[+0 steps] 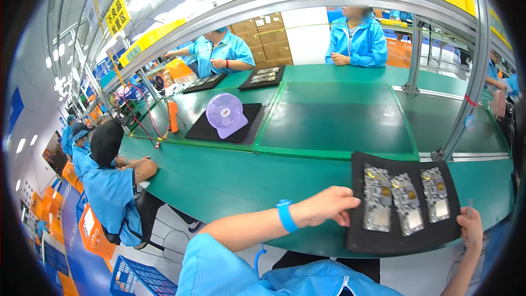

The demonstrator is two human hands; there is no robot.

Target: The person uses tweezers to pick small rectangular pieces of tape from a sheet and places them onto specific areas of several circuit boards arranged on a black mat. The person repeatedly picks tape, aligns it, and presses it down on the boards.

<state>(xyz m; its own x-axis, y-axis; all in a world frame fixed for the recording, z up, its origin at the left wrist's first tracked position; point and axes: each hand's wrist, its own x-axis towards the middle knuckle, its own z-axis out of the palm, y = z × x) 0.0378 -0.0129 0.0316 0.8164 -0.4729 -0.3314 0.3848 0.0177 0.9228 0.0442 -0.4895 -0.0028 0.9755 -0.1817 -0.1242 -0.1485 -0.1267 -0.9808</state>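
Note:
A black foam mat (383, 244) carries three circuit boards (377, 200) with silvery metal patches, laid side by side. It lies at the near right edge of the green table (246, 172). My left hand (332, 206), with a blue band at the wrist, is closed on the mat's left edge, thumb and fingertips at the rim. My right hand (470, 229) is closed at the mat's right edge. A thin greyish stick (469, 208) rises from its fingers; its lower part is hidden.
A purple fan (226, 115) stands on another black mat (200, 130) beyond, near an orange handheld device (173, 116). A metal frame post (466, 87) rises at the right. A co-worker in blue (109, 170) sits at left; others stand across the table.

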